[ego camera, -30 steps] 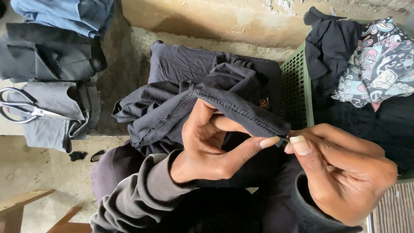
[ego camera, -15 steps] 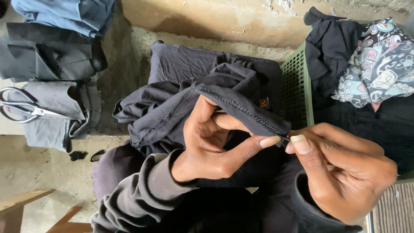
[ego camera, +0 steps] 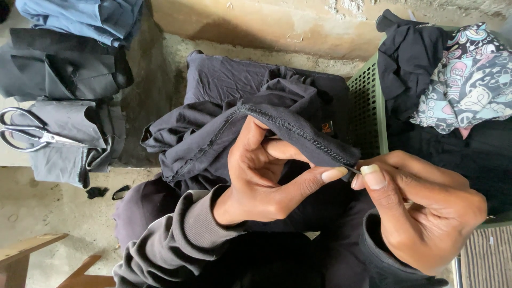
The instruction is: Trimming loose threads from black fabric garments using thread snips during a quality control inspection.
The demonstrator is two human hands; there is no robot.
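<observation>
A dark grey garment (ego camera: 213, 133) with a stitched seam lies bunched over my lap. My left hand (ego camera: 266, 170) grips its seam edge, thumb stretched toward the right along the fabric's end. My right hand (ego camera: 421, 208) pinches the tip of that same seam between thumb and forefinger, right beside the left thumb. Both hands hold the cloth taut a little above my knees. Whether a thread or small tool is between the right fingers cannot be made out.
Metal scissors (ego camera: 32, 134) rest on folded grey cloth (ego camera: 69, 144) at the left, beneath dark (ego camera: 64, 69) and blue (ego camera: 85, 18) folded pieces. A green perforated basket (ego camera: 368, 106) at the right holds black clothes (ego camera: 410, 58) and a patterned fabric (ego camera: 469, 80). A wooden piece (ego camera: 32, 250) sits lower left.
The hands hold almost the same pose; the seam tip stays pinched, with only a slight shift of the fabric.
</observation>
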